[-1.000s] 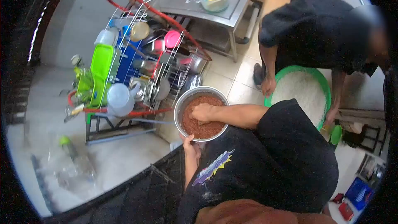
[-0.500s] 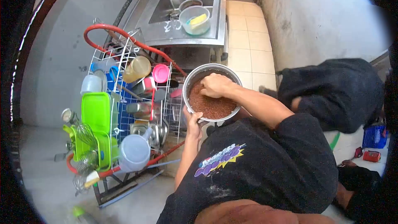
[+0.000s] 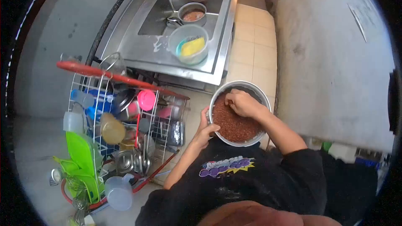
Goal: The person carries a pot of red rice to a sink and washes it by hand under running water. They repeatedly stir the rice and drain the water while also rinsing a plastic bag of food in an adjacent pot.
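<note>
A round metal pot (image 3: 260, 95) is held in front of my body, with reddish-brown grains (image 3: 234, 126) that look like red rice inside. My left hand (image 3: 204, 132) grips the pot at its left side, thumb over the rim and fingers around the outside. Inside the pot, my right hand (image 3: 243, 103) is closed, with its curled fingertips down at the grains. How much it holds is hidden by the fingers.
Ahead is a steel sink (image 3: 146, 50) with a small pot (image 3: 193, 14) in its basin. A clear tub (image 3: 178, 46) with a yellow sponge (image 3: 192, 47) stands on its edge. At left, a dish rack (image 3: 100, 100) holds cups, green trays and whisks. A wall (image 3: 322, 67) rises at right.
My view has turned, and I stand closer to the sink, with the pot to its right front. The right hand stays in the grains. The other person at right has mostly left view.
</note>
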A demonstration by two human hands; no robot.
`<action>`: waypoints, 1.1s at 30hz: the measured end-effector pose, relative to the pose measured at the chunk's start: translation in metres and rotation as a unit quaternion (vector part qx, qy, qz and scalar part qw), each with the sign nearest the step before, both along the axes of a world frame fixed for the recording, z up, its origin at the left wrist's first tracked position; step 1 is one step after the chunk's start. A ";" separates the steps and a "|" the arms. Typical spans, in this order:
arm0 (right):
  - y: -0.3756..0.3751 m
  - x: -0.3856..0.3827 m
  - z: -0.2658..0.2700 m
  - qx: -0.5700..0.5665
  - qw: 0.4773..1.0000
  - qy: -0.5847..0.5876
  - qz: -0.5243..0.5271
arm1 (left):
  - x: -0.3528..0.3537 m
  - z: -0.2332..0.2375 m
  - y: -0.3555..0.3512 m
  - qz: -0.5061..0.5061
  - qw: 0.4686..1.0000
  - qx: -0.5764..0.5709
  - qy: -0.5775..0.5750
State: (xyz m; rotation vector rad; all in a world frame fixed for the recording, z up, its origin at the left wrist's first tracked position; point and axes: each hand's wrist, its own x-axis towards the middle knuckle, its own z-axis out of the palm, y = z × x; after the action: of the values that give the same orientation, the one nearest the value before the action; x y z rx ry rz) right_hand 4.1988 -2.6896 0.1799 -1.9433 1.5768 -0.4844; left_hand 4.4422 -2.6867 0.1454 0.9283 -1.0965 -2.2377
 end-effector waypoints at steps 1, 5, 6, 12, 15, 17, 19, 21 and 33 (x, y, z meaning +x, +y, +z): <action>-0.011 -0.029 0.007 -0.001 1.000 -0.003 0.010 | -0.033 0.003 -0.013 0.010 1.000 -0.001 -0.003; -0.045 -0.138 0.045 0.058 0.991 0.119 -0.028 | -0.158 0.018 -0.066 -0.045 0.997 0.037 -0.050; -0.049 -0.162 0.053 0.097 0.982 0.156 -0.043 | -0.185 0.020 -0.077 -0.046 0.997 0.052 -0.044; -0.099 -0.270 0.064 0.155 0.955 0.245 -0.062 | -0.304 0.047 -0.147 -0.036 0.997 0.062 -0.029; -0.148 -0.313 0.056 0.185 0.953 0.223 -0.086 | -0.355 0.051 -0.193 -0.034 0.998 0.050 -0.031; -0.175 -0.339 0.036 0.172 0.960 0.204 -0.082 | -0.386 0.056 -0.223 -0.035 0.996 0.040 -0.076; -0.210 -0.380 0.025 0.157 0.965 0.189 -0.087 | -0.418 0.051 -0.262 -0.056 0.995 0.046 -0.075; -0.251 -0.414 0.018 0.111 0.982 0.139 -0.069 | -0.454 0.035 -0.303 -0.037 0.999 0.027 -0.012; -0.603 -0.559 0.154 0.015 0.986 0.074 -0.147 | -0.595 0.095 -0.595 0.074 0.994 -0.035 0.075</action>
State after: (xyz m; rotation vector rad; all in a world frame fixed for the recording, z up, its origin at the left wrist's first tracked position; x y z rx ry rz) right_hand 3.6395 -3.2924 0.3339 -1.7666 1.9694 -0.4390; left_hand 3.8473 -3.2816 0.2400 0.7716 -0.9986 -2.0974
